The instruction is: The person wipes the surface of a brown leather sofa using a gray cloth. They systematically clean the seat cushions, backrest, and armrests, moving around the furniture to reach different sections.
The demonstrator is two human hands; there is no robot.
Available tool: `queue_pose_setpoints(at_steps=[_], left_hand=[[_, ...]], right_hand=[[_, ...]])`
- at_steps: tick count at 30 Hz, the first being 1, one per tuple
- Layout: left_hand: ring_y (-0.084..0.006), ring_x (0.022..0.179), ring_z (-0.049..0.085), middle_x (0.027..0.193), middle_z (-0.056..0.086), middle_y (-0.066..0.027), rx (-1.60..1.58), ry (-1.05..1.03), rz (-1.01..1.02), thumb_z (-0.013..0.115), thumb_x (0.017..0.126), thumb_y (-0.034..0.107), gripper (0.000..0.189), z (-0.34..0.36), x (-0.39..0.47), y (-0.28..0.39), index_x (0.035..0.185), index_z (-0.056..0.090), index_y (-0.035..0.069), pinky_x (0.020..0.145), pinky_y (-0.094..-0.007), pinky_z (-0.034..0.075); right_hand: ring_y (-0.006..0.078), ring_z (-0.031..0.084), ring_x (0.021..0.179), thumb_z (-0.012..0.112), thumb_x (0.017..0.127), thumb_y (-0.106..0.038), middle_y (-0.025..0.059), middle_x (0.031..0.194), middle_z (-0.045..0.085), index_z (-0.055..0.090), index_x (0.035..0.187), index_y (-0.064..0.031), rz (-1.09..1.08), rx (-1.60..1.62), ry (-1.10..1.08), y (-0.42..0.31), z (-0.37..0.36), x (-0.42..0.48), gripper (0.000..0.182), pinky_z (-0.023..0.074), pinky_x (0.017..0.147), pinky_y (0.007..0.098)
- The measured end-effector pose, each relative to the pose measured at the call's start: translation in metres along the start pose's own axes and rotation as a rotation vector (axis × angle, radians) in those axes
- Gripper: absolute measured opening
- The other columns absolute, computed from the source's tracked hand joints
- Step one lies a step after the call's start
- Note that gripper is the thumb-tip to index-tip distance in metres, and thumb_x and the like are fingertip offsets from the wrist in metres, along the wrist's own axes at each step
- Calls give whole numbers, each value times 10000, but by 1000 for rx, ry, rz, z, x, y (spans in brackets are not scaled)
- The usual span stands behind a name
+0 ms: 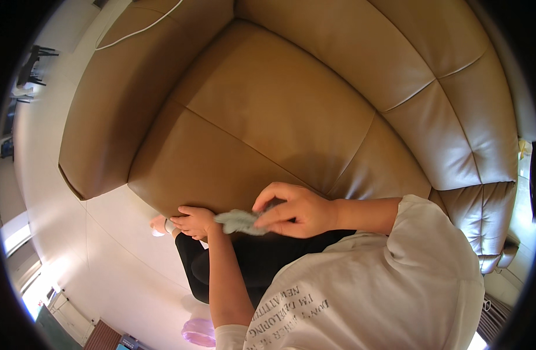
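My right hand (294, 212) pinches a small, fluffy grey-green cloth (241, 221), blurred as if moving, whose far end is against or just above my left wrist. My left hand (198, 221) is palm down at the front edge of the brown leather sofa seat (250, 105), beside my black-trousered knee. Its thumb is spread from the fingers, and nothing shows in it. Part of the cloth is hidden by my right fingers. A bare foot or hand, partly hidden, shows just beyond my left fingers; I cannot tell which.
The sofa's armrest (114, 105) stands at the left with a white cable (139, 33) over it. Its backrest (443, 113) curves along the right. A translucent pink-purple object (199, 332) lies on the pale floor (132, 262). A dark chair (31, 65) stands at the far left.
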State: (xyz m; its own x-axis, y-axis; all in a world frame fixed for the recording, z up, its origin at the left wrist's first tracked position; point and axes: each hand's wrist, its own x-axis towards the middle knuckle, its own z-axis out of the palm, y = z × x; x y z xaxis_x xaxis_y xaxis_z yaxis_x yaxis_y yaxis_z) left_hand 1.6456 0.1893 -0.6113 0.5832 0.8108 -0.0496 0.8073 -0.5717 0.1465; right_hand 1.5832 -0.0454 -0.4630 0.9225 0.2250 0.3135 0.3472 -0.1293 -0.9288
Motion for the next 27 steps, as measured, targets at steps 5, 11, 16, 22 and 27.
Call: queue_pose_setpoints(at_steps=[5,11,16,22,27], left_hand=[[-337,1232,447,1430,383,-102,171,123,178,360,960,402,509,14,6,-17,1342,386,66,931,-483,417],[-368,1254,408,1430,380,-123,-65,-129,-99,286,960,487,621,-10,-2,4,1420,298,71,975,-527,359],[-333,1335,316,1486,304,-128,-152,-108,-129,283,953,506,648,-15,6,4,1438,288,77,1054,-505,264],[-310,1357,275,1505,266,-124,-186,-91,-109,269,951,514,654,-7,4,0,1442,282,83,1078,-486,205],[-317,1360,263,1506,263,-117,-196,-73,-106,292,948,508,648,1,3,-2,1441,291,88,1079,-496,191]], right_hand=[[241,561,870,687,696,-18,74,957,574,666,914,-72,-589,-381,165,-31,-14,47,226,457,680,333],[315,535,851,695,699,-70,114,903,543,504,800,-74,-210,-652,305,-28,-26,80,216,451,679,386],[224,521,547,640,845,-199,69,703,556,530,857,-69,368,-451,147,-34,-43,92,171,431,507,335],[55,527,635,605,914,-274,-25,784,595,574,1025,-54,452,585,35,-55,-49,103,248,463,559,244],[91,603,861,519,948,-224,39,948,642,576,1146,-39,392,382,224,-51,-74,116,277,482,743,242]])
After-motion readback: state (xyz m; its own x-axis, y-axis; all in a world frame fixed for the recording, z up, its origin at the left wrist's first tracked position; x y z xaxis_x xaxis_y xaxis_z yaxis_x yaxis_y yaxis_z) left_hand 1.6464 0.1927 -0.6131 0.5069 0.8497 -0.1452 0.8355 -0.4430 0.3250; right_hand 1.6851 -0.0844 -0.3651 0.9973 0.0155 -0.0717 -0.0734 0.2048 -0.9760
